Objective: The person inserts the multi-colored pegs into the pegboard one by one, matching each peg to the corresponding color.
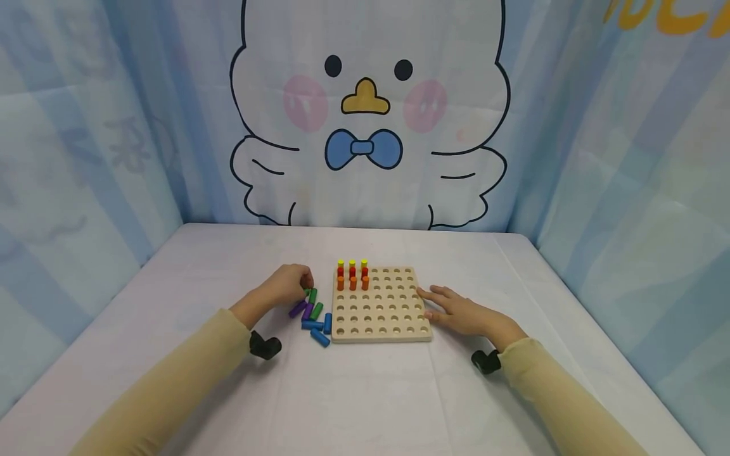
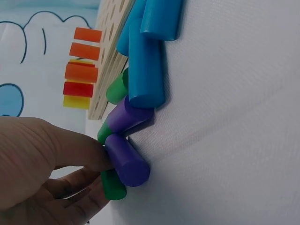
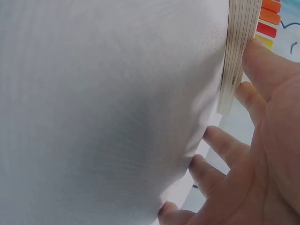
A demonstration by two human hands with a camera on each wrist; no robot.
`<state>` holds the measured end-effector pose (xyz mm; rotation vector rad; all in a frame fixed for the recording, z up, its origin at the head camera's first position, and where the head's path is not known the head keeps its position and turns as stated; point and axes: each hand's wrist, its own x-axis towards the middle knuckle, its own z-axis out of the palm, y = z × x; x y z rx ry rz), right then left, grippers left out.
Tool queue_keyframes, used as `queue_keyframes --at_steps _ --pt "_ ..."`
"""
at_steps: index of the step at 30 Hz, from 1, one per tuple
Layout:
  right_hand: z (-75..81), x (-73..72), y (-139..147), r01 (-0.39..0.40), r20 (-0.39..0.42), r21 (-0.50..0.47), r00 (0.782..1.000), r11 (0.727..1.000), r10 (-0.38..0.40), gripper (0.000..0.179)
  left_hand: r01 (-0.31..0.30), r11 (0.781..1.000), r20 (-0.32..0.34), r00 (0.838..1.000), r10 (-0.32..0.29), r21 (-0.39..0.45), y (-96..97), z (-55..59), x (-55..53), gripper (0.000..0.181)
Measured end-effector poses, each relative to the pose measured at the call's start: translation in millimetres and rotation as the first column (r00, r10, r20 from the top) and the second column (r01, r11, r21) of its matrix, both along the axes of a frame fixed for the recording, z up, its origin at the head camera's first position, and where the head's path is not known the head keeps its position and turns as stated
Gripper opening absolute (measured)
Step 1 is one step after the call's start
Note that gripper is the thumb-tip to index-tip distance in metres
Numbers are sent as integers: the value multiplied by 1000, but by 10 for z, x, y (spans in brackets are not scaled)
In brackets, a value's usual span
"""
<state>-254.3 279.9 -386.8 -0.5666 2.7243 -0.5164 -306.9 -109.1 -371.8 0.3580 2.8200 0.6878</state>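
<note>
"What colours stand at the board's (image 1: pixel 374 313) eleven o'clock?"

"On my distant screen, yellow pegs (image 1: pixel 352 261), then red pegs (image 1: pixel 352 273), then orange pegs (image 1: pixel 353 284); the board itself is pale wood."

"And at its nine?"

"I see green pegs (image 1: pixel 317 311) and purple pegs (image 1: pixel 298 309), with blue pegs (image 1: pixel 312 325) at eight."

"Patterns?"

"Twelve on my feed: a pale-blue and white curtain (image 1: pixel 188 126) with a white bird (image 1: pixel 365 121), black-outlined, pink-cheeked, blue bow tie (image 1: pixel 362 147)."

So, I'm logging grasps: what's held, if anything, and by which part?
Left hand is at a green peg, pinch unclear; right hand holds nothing, touching the board.

Soft light, diffuse shadows (image 3: pixel 129 136)
</note>
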Motion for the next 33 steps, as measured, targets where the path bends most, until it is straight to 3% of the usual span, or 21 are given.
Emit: queue_keyframes --at_steps 13,21,33 --pt "-5 -9 4 -2 -2 4 1000 1000 2 65 -41 998 -58 997 45 56 21 8 42 19" --pt "-21 -22 12 2 -7 6 1000 1000 -2 66 -61 991 -87 994 72 116 45 -13 6 18" --pt "-33 -11 5 2 -5 9 1000 1000 -2 65 -58 982 -143 986 84 182 66 -13 35 19"
